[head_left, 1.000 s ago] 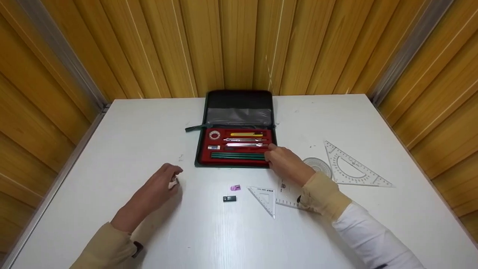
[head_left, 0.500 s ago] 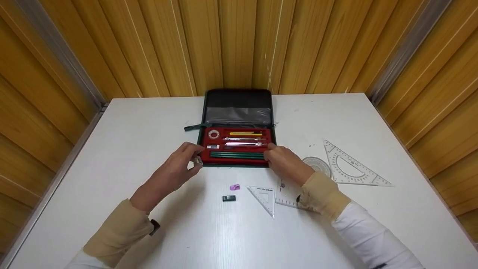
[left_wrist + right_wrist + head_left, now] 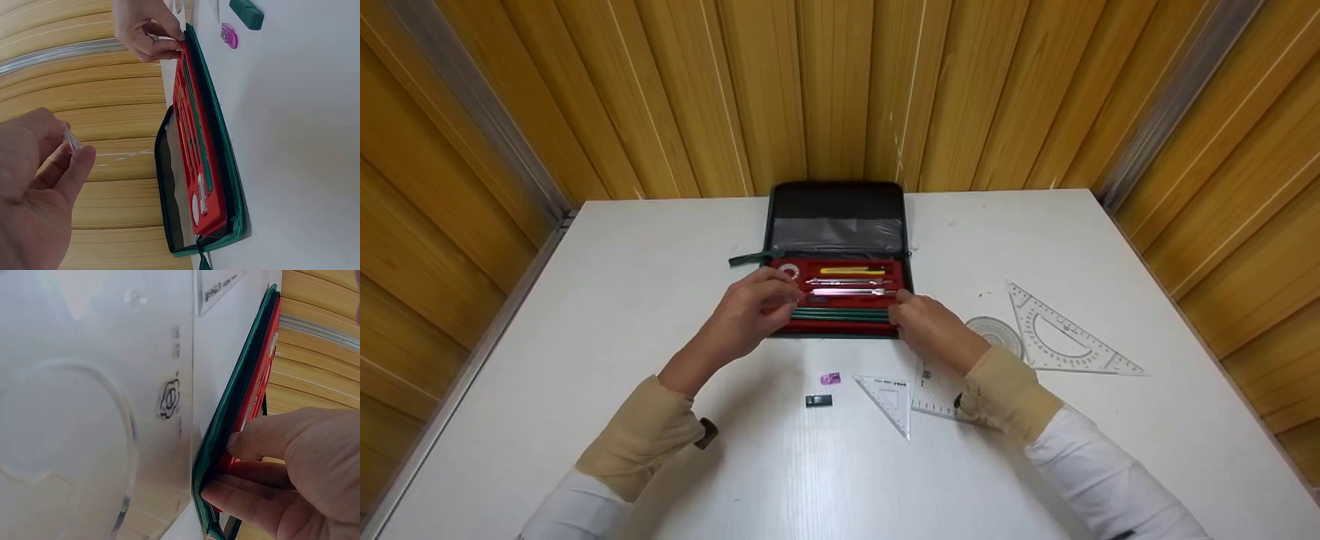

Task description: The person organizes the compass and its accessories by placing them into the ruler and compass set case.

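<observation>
A dark green zip case (image 3: 840,196) lies unfolded at the back of the table, a red tray (image 3: 840,328) inside it. In the tray are green pencils (image 3: 840,314), a yellow cutter (image 3: 851,271), metal compasses (image 3: 851,292), a white ring (image 3: 788,271) and an eraser (image 3: 202,193). My left hand (image 3: 754,311) hovers over the tray's left side. Between thumb and fingers it pinches a small clear, crinkled plastic piece (image 3: 72,142), hidden in the head view. My right hand (image 3: 934,326) grips the red tray's edge at the right front corner, thumb on the near side.
A purple sharpener (image 3: 830,379) and a dark green block (image 3: 819,401) lie in front of the case. To the right are a small set square (image 3: 891,401), a clear plate (image 3: 934,397) partly under my right wrist, a round protractor (image 3: 996,334) and a large set square (image 3: 1069,337).
My left hand has moved up and rightward from the bare table to above the left part of the tray, carrying the clear piece. My right hand keeps its grip at the corner.
</observation>
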Demonstrator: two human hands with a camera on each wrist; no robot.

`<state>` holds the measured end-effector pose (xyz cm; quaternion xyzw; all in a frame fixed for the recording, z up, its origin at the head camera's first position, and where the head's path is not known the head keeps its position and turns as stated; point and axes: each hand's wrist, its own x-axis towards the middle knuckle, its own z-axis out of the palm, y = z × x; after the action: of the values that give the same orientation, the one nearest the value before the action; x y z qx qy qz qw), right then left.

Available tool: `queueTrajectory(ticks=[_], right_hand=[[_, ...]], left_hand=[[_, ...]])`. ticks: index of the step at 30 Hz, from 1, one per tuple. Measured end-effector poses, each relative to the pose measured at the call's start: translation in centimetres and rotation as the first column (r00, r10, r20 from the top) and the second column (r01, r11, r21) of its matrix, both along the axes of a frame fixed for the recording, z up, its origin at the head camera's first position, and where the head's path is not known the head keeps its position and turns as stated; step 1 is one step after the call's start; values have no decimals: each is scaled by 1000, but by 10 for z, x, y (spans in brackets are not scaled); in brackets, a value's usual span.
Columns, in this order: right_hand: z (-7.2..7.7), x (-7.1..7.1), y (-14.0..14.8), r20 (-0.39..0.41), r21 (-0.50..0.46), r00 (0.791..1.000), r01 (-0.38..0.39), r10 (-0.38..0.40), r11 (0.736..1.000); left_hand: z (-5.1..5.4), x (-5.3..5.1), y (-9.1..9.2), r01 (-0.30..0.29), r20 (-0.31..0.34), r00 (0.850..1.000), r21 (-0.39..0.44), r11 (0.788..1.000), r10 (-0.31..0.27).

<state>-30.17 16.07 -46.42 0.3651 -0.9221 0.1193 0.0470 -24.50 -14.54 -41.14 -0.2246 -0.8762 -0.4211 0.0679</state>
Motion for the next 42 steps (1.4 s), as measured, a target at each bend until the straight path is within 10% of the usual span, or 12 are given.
queueTrajectory(ticks=[11,25,42], right_hand=[[1,0,0,22,10,1000,6,-6,1000],[2,2,-1,5,18,1000,14,-14,1000],[2,2,-2,10,30,1000,17,-17,999]], left_hand=[[0,-22,2,-136,265,959,119,983,101],[0,-50,20,-349,356,887,103,932,293],[-14,-111,33,-301,348,898,34,953,271]])
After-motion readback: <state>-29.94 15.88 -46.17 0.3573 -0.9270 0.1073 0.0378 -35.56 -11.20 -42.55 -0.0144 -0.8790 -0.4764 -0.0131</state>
